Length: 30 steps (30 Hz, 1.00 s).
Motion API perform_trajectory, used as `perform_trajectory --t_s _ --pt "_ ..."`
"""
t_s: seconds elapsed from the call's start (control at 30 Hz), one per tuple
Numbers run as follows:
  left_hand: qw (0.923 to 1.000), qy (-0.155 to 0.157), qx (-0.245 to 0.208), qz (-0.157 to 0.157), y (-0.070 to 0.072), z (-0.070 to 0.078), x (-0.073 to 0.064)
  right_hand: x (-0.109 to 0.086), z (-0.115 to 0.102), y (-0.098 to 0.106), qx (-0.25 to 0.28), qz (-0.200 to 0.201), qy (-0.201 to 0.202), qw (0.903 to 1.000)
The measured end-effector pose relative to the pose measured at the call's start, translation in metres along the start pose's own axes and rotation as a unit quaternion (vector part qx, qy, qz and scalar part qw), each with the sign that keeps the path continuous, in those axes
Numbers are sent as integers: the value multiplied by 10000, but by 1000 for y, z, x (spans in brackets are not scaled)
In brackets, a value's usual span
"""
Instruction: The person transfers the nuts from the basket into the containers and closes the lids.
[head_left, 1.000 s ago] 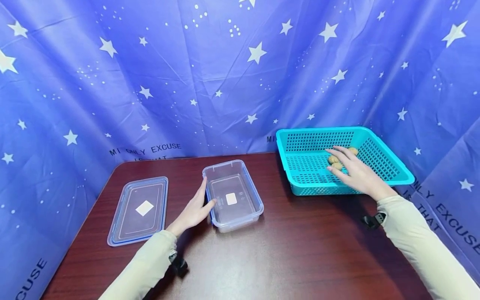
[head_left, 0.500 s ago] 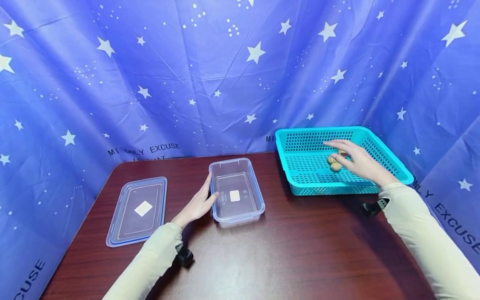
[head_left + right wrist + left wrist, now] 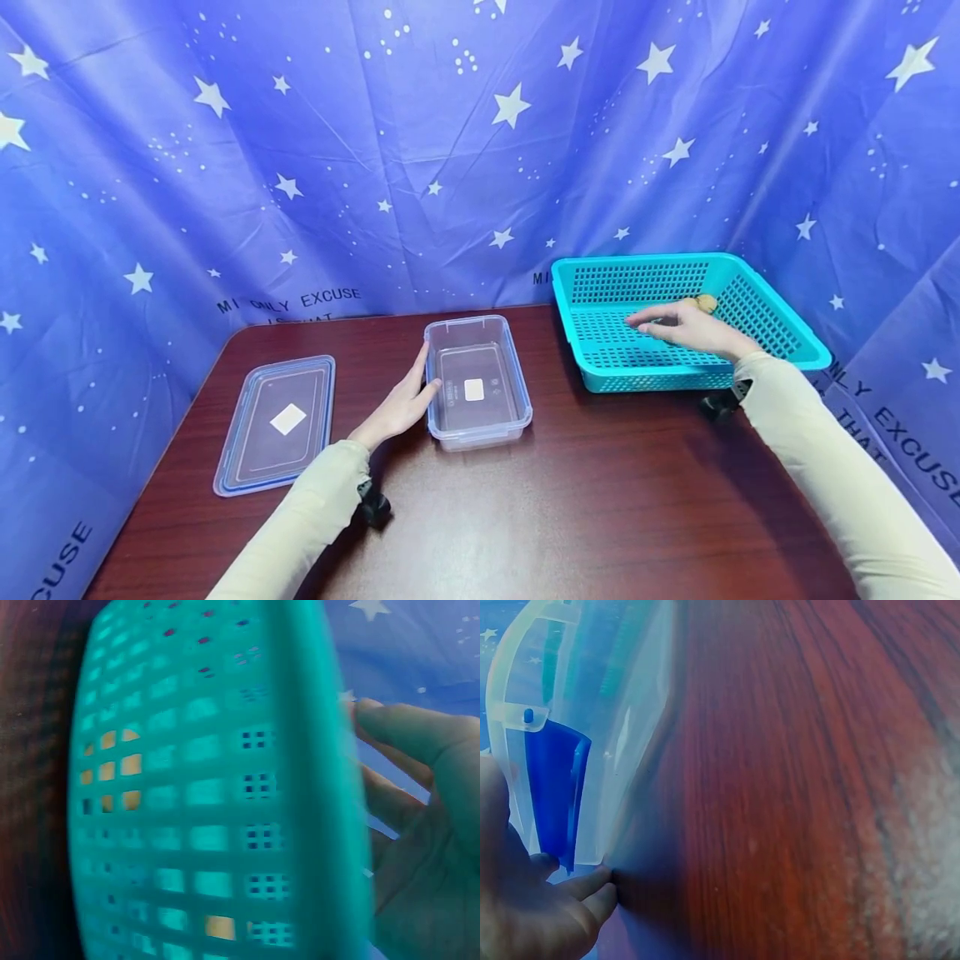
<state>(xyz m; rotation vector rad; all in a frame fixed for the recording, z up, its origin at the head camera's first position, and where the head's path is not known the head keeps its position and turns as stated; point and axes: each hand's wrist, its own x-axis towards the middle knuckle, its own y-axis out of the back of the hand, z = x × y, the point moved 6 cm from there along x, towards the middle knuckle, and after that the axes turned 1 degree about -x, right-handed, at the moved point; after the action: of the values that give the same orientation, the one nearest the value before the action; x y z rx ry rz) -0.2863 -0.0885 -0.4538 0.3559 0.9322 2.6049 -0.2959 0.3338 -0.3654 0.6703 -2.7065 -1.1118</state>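
Collection, presumably: right hand (image 3: 693, 329), hold indeterminable, hung in basket (image 3: 637, 367), right of frame, needing a sure pinch next; left hand (image 3: 396, 408), unclenched, touched container (image 3: 480, 434), centre.

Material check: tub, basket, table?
Basket: satin plastic, likely moulded; regular grid of holes in its walls. Tub: clear, shiny, probably plastic; basket's green shows through its side. Table: glossy, red-brown wood grain with light glare; solid, veneer or laminate, can't tell.

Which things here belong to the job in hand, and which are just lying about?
Seemingly in the job:
clear box, left hand touching it
basket, right hand over it
tan round pieces inside

Just there, apparently:
lid, untouched on the table
starry curtain
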Motion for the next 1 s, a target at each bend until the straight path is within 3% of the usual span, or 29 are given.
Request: perform_trajectory --t_s 0.13,0.23,0.5,0.73,1.0 --pt "10000 42 -19 -75 -3 -2 0 5 17 -15 458 -679 -205 9964" --pt "9999 81 -39 -87 -5 -3 0 7 28 -21 435 -972 -440 9933" --pt "9999 141 39 -76 -5 -2 0 8 44 -30 199 -1252 -912 9877" --pt "10000 45 20 -64 -4 -1 -2 8 46 -35 -51 -1666 -918 9817" --pt "9999 94 44 -44 -4 -2 0 12 45 -36 162 -1947 -767 9777"
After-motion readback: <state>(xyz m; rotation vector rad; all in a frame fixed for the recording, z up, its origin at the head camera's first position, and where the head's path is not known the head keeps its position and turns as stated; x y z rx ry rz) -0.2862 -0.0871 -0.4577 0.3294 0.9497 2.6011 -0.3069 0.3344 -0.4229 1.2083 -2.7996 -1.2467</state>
